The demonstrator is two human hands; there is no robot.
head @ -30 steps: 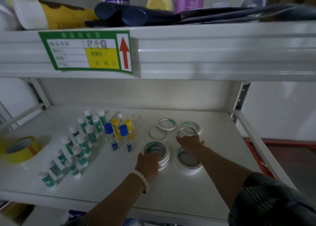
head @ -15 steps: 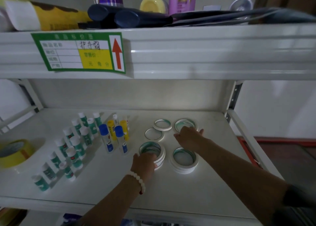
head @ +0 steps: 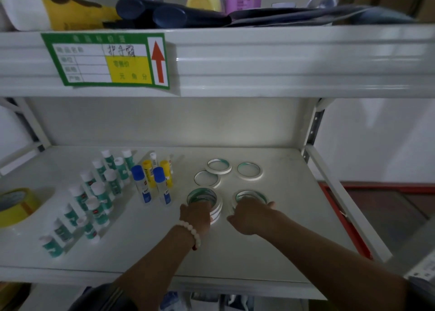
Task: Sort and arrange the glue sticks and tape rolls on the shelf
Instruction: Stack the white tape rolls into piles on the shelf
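White shelf (head: 235,259), centre frame: right grip (head: 249,214) has left the rear roll (head: 249,170) and now clasps the front right stack (head: 250,196); left grip (head: 196,215) clasps the front left stack (head: 203,198). Squaring the tape grid seems nearly finished. Rolls (head: 207,178) lie flat, axes vertical; glue sticks (head: 101,193) stand upright, left.

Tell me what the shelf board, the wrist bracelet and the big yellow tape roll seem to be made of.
Shelf board: probably painted sheet metal; white, smooth, soft sheen, folded front lip.
Bead bracelet: round pale beads, slightly glossy; stone, shell or plastic, cannot tell.
Yellow tape roll: likely plastic packing tape; translucent glossy yellow around a darker core.
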